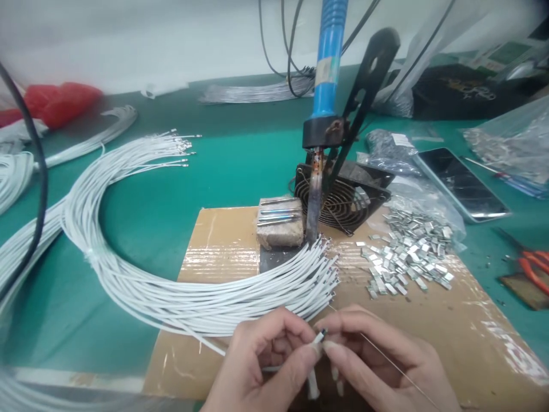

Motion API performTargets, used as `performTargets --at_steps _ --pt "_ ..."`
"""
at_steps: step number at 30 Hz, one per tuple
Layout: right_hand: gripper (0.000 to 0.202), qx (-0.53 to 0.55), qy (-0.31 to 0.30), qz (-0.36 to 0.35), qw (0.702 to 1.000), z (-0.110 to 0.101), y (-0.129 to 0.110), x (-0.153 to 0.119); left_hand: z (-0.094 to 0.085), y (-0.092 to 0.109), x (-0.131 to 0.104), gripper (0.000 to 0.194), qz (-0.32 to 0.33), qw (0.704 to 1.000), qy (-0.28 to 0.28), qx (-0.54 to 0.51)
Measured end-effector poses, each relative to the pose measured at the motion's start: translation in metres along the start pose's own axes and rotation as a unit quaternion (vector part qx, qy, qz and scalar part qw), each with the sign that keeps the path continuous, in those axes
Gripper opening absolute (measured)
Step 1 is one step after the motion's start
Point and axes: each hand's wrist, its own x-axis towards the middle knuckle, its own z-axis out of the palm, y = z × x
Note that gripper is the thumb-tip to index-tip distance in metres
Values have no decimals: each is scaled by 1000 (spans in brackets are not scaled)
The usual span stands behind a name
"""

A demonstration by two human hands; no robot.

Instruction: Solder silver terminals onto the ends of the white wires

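My left hand [274, 360] is closed, its thumb and forefinger pinching a white cable [318, 339] close to its dark tip. Opposite it, my right hand [381, 360] has thumb and forefinger bent in at that tip, touching or nearly touching it. A thin solder wire [397, 366] runs through the fingers of my right hand and comes out above the forefinger. Just beyond both hands lies a bundle of white cables [206, 294], its ends fanned out beneath a blue-handled soldering iron [328, 63] clamped upright with its tip down.
A cardboard sheet [227, 229] covers the green table [240, 160]. On it sit a block with metal strips [279, 223] and a pile of small metal clips [403, 257]. A black fan [338, 197] stands behind the iron. Rightward are a phone [465, 183] and orange-handled pliers [534, 266].
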Motion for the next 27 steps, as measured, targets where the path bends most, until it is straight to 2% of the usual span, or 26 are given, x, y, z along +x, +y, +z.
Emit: performTargets --at_steps 4,7,9,11,12,13,14,16,17,18,19,20,21,22,24,25,26,27 --pt "7 -20 -50 6 999 -6 1 1 -4 -8 -1 44 16 999 -27 28" --pt "19 -30 -33 19 999 -7 -4 -3 -5 -14 -2 33 22 997 -47 57" --pt "26 -20 -13 38 999 -10 -6 -5 -4 -17 -3 27 26 995 -27 91" --pt "30 14 13 43 999 -16 -5 -3 -2 -21 -3 22 73 986 8 148" --pt "31 36 32 38 998 -21 -5 -2 -2 -24 -3 19 125 974 21 186" --pt "31 55 56 23 997 -26 -3 0 -1 -28 -2 15 199 953 31 227" --pt "30 67 79 8 995 -30 -2 1 -1 -31 -1 11 287 918 38 271" --pt "29 76 115 -13 990 -37 1 3 -2 -35 3 10 450 810 47 374" --pt "30 75 127 -18 989 -39 3 3 -3 -35 4 13 501 752 46 426" --pt "32 73 132 -23 988 -41 4 2 -4 -35 4 19 528 706 38 470" --pt "33 68 130 -26 989 -41 6 0 -5 -33 5 25 539 682 25 494" --pt "34 63 122 -26 990 -41 8 -1 -6 -30 4 30 535 687 0 493" --pt "32 58 112 -26 992 -40 10 -3 -8 -27 4 33 503 725 -27 469" --pt "29 52 100 -24 993 -39 12 -5 -9 -23 3 35 445 789 -55 419" --pt "21 42 79 -19 996 -35 15 -8 -12 -18 2 35 244 929 -86 264" --pt "18 33 68 -18 997 -31 16 -9 -14 -16 1 34 137 972 -89 170" --pt "16 22 57 -17 998 -27 16 -10 -16 -15 1 34 54 991 -86 87" --pt "14 12 46 -15 999 -22 15 -11 -17 -14 1 36 4 997 -79 16"
